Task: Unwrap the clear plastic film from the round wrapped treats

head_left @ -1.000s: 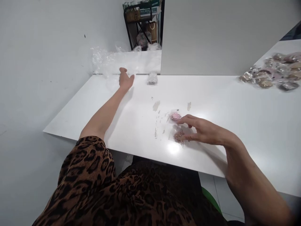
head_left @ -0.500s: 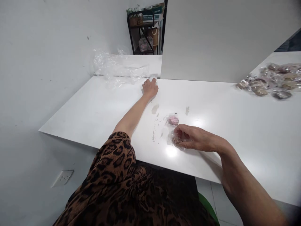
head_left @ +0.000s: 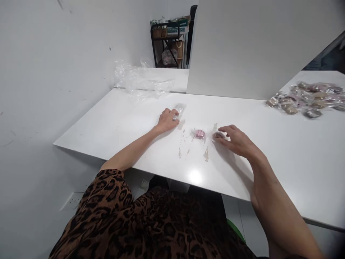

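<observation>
My left hand (head_left: 167, 119) is closed on a clear plastic bag (head_left: 180, 107) at the middle of the white table (head_left: 129, 144). Its fingertips pinch the bag's near edge. My right hand (head_left: 235, 139) grips a small brownish item in clear wrapping (head_left: 219, 135), with thumb and fingers on either side; its exact kind does not show. Between the two hands a pink item in clear wrapping (head_left: 199, 134) lies flat on the table, touched by neither.
Crumpled clear plastic (head_left: 140, 81) lies at the back left by the wall. Many wrapped items (head_left: 309, 97) are heaped at the far right. A tall white panel (head_left: 239, 46) rises from the table's back edge. Behind it stands a black shelf (head_left: 167, 39) with boxes.
My left hand has come back from the table's rear edge, bringing the clear bag nearer. My right hand has moved the brownish wrapped item rightward and away from me, past the pink one.
</observation>
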{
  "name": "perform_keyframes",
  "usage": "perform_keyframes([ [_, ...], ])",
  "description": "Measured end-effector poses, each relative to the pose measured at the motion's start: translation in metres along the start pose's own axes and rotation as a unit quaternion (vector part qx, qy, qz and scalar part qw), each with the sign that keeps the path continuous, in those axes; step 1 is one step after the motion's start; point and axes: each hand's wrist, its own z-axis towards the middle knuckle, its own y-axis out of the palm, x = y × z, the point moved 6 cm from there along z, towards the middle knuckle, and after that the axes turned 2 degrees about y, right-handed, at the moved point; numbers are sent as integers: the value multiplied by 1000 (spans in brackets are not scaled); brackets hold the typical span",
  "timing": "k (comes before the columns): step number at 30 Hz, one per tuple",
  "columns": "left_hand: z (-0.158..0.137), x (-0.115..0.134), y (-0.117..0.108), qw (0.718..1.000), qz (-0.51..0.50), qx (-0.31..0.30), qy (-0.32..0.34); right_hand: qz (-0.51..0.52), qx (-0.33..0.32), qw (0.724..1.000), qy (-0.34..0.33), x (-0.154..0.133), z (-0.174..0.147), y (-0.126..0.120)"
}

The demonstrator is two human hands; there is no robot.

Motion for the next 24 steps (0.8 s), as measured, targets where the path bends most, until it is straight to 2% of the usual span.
perform_keyframes([
  [2,-13,3,1,1000,-12,-5,1,1,65,997,-37,-9,5,3],
  [3,-16,4,2,1000,-16,-5,3,-3,78,995,-64,-18,7,7],
  [6,-20,7,2,1000,-15,4,10,-50,45,988,-137,-50,13,32],
  [8,-20,7,3,1000,-17,8,10,-85,12,983,-161,-61,19,46],
  [10,-20,6,3,1000,-27,5,8,-106,18,983,-146,-56,27,48],
  [13,-20,2,5,998,-59,15,5,-108,114,985,-66,-31,37,30],
  [16,-19,0,6,983,-177,35,-13,-5,191,981,-41,-24,38,14],
  [18,-21,3,11,943,-330,30,-41,149,187,971,-18,-31,40,16],
  [19,-23,7,13,908,-415,22,-54,237,176,955,12,-36,41,21],
  [22,-34,27,19,785,-616,-12,-68,471,131,866,107,-55,43,41],
  [24,-42,40,22,726,-683,-50,-57,571,89,810,103,-73,47,50],
])
